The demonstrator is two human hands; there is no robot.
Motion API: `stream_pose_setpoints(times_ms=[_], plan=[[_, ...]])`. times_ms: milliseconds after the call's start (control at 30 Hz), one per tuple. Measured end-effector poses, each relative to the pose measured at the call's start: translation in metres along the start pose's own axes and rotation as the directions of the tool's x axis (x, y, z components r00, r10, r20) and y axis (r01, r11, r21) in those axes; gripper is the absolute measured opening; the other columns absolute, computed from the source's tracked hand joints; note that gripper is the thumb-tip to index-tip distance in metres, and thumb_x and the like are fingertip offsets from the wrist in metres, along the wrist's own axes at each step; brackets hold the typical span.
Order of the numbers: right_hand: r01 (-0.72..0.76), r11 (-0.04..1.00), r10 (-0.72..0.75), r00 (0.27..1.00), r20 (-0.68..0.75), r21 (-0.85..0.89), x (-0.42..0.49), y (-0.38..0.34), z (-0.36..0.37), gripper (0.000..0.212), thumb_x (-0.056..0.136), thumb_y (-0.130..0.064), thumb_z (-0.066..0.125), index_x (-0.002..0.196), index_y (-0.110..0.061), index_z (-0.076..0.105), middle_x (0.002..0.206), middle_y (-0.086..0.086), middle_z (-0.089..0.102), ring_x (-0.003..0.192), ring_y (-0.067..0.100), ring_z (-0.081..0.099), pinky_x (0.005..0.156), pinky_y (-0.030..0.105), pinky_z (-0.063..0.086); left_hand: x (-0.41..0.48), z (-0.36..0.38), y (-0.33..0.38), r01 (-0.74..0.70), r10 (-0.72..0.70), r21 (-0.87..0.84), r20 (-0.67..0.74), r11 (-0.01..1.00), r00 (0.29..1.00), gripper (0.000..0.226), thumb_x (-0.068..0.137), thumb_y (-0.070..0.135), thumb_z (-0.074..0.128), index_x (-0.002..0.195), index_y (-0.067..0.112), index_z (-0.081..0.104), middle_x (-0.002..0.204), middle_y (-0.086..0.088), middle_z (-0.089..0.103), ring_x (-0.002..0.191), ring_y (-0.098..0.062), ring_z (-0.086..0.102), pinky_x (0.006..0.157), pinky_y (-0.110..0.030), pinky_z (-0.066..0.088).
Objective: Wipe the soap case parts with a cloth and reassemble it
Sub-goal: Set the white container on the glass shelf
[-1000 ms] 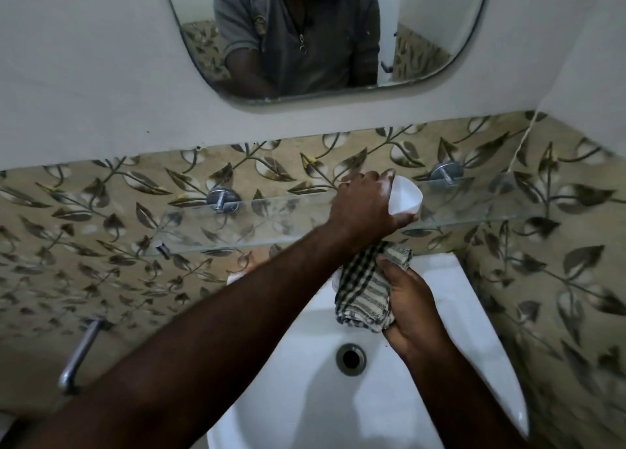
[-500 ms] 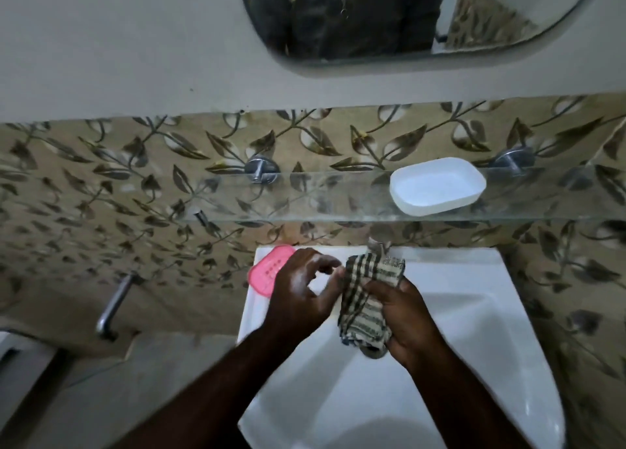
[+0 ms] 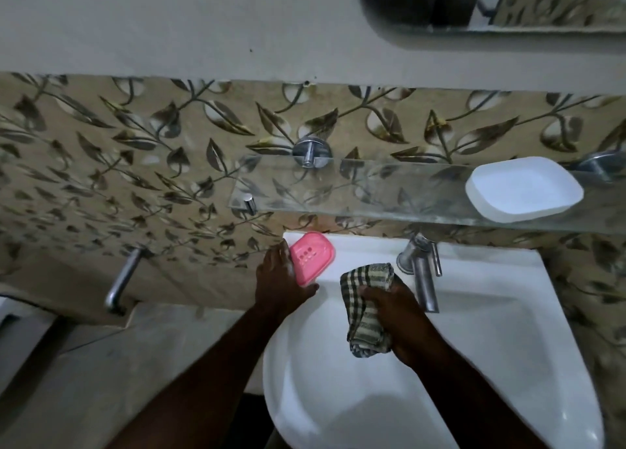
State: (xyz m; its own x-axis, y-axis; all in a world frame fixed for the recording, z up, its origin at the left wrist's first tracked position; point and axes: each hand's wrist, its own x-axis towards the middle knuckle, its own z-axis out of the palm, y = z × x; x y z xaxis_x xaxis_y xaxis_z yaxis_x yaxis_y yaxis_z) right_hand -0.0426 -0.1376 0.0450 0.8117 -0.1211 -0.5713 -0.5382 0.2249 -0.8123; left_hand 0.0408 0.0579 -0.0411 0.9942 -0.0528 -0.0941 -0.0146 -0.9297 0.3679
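A pink soap case part with small drain holes lies on the back left corner of the white sink. My left hand is on it, fingers along its left edge and thumb under its near end. A white soap case part rests open side up on the glass shelf at the right. A crumpled checked cloth is gripped by my right hand above the basin, just left of the tap.
A chrome tap stands at the sink's back middle. Metal shelf brackets project from the leaf-patterned tiles. A chrome handle sticks out of the wall at the left. A mirror hangs above.
My left hand set the white part on the shelf, came down and moved left onto the pink part. The cloth stays in my right hand. The view tilted down.
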Motion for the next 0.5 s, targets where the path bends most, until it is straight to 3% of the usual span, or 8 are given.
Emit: stream_pose_setpoints(times_ms=[100, 167, 233, 267, 333, 433, 500], plan=[[0.043, 0.997, -0.045, 0.999, -0.027, -0.062, 0.001, -0.002, 0.002, 0.044, 0.091, -0.003, 0.055, 0.128, -0.025, 0.047, 0.100, 0.015, 0.067, 0.075, 0.023, 0.066, 0.058, 0.032, 0.055, 0.006, 0.005, 0.000, -0.049, 0.048, 0.041, 0.017, 0.998, 0.999, 0.117, 0.061, 0.063, 0.067, 0.149, 0.001, 0.021, 0.141, -0.018, 0.040, 0.129, -0.036, 0.040, 0.104, -0.047, 0.038], [0.050, 0.996, -0.053, 0.998, -0.035, -0.075, 0.000, -0.001, 0.000, 0.062, 0.093, -0.004, 0.053, 0.136, -0.045, 0.034, 0.094, 0.009, 0.067, 0.065, 0.015, 0.063, 0.052, 0.026, 0.051, 0.007, 0.007, 0.000, -0.062, 0.061, 0.053, 0.015, 0.997, 0.998, 0.109, 0.065, 0.058, 0.063, 0.148, 0.001, 0.024, 0.138, -0.018, 0.043, 0.126, -0.036, 0.041, 0.104, -0.046, 0.038], [0.091, 0.989, -0.095, 0.995, -0.032, -0.117, -0.003, -0.001, -0.003, 0.067, 0.094, -0.004, 0.052, 0.138, -0.050, 0.030, 0.087, -0.008, 0.064, 0.057, 0.000, 0.061, 0.052, 0.023, 0.049, 0.005, 0.006, 0.001, -0.066, 0.066, 0.014, -0.026, 0.998, 0.997, 0.101, 0.066, 0.051, 0.065, 0.145, -0.001, 0.031, 0.132, -0.020, 0.048, 0.120, -0.038, 0.047, 0.100, -0.045, 0.042], [0.138, 0.969, -0.147, 0.989, -0.030, -0.203, -0.005, -0.001, -0.005, 0.067, 0.094, -0.004, 0.052, 0.138, -0.050, 0.030, 0.093, -0.018, 0.060, 0.062, -0.010, 0.060, 0.060, 0.020, 0.050, 0.002, 0.004, 0.003, -0.067, 0.065, -0.029, -0.057, 0.997, 0.996, 0.098, 0.065, 0.050, 0.067, 0.143, -0.001, 0.035, 0.127, -0.020, 0.051, 0.116, -0.039, 0.050, 0.096, -0.043, 0.043], [0.225, 0.920, -0.246, 0.969, -0.024, -0.322, -0.009, 0.000, -0.008, 0.062, 0.095, -0.006, 0.052, 0.137, -0.049, 0.035, 0.101, -0.024, 0.054, 0.072, -0.016, 0.058, 0.071, 0.019, 0.049, -0.010, -0.004, 0.009, -0.073, 0.056, -0.149, -0.114, 0.986, 0.992, 0.098, 0.063, 0.048, 0.075, 0.140, 0.000, 0.039, 0.125, -0.020, 0.052, 0.113, -0.037, 0.051, 0.092, -0.038, 0.045], [0.273, 0.921, -0.303, 0.950, -0.069, -0.278, -0.015, -0.001, -0.009, 0.034, 0.097, -0.013, 0.055, 0.124, -0.031, 0.062, 0.092, -0.006, 0.067, 0.076, 0.008, 0.064, 0.070, 0.028, 0.053, -0.035, -0.016, 0.023, -0.180, 0.125, -0.253, -0.218, 0.951, 0.968, 0.102, 0.059, 0.042, 0.086, 0.139, -0.001, 0.040, 0.123, -0.022, 0.052, 0.107, -0.032, 0.053, 0.087, -0.024, 0.041], [0.271, 0.912, -0.316, 0.943, -0.107, -0.308, -0.018, -0.006, -0.006, 0.016, 0.093, -0.025, 0.064, 0.107, -0.026, 0.071, 0.092, -0.001, 0.072, 0.082, 0.015, 0.068, 0.076, 0.034, 0.056, -0.053, -0.024, 0.034, -0.269, 0.199, -0.276, -0.258, 0.923, 0.946, 0.103, 0.058, 0.044, 0.086, 0.138, 0.000, 0.040, 0.122, -0.018, 0.050, 0.100, -0.018, 0.050, 0.084, -0.010, 0.033]])
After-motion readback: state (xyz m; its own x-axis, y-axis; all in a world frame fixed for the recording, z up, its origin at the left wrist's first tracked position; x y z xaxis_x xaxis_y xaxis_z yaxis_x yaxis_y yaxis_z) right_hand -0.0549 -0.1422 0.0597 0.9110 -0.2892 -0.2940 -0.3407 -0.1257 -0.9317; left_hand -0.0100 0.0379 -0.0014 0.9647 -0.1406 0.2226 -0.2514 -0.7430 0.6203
